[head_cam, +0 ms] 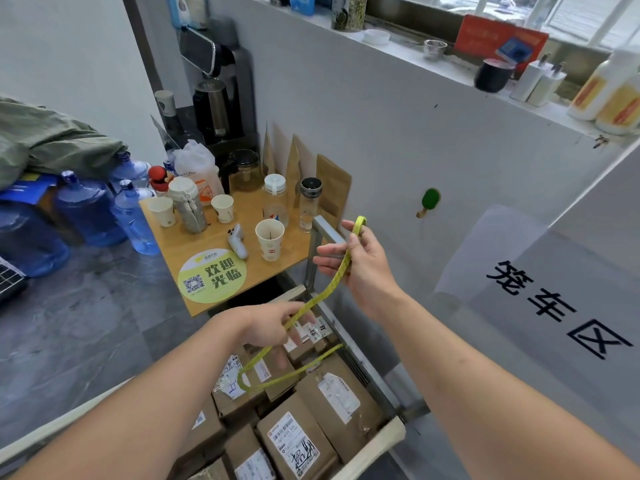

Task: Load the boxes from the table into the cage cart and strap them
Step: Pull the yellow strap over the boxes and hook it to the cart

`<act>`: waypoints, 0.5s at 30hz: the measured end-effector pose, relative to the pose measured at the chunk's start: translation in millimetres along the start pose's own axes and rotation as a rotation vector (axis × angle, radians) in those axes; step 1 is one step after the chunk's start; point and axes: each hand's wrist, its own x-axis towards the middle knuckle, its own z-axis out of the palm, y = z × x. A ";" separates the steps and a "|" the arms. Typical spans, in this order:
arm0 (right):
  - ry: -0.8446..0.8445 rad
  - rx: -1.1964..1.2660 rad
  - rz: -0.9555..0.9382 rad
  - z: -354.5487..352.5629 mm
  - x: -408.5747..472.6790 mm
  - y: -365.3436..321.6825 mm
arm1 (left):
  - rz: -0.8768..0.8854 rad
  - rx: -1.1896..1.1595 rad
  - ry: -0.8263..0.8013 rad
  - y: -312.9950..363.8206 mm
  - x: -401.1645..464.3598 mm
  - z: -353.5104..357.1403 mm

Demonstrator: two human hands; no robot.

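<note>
Several brown cardboard boxes (341,396) with white shipping labels lie packed inside the metal cage cart (389,389) below me. A yellow-green strap (330,287) runs between my two hands above the cart. My right hand (360,261) pinches its upper end near the cart's upright post, the tip sticking up past my fingers. My left hand (273,323) grips the strap lower down. From there the strap loops down over the boxes and runs right toward the cart's side rail.
A small wooden table (194,247) with paper cups, bottles, jars and a round green sticker stands just beyond the cart. Blue water jugs (90,209) sit on the floor at left. A white wall and a ledge with bottles run along the right.
</note>
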 end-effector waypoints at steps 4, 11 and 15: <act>-0.019 -0.051 0.028 4.6 -5.8 13.3 | 0.269 -0.356 0.118 0.0 4.4 0.5; -0.008 -0.117 -0.002 18.0 -16.5 22.0 | 0.346 -0.403 0.245 -10.6 -12.2 -0.5; 0.010 -0.060 0.010 34.0 -36.1 25.3 | 0.334 -0.391 0.235 -25.9 -28.9 5.8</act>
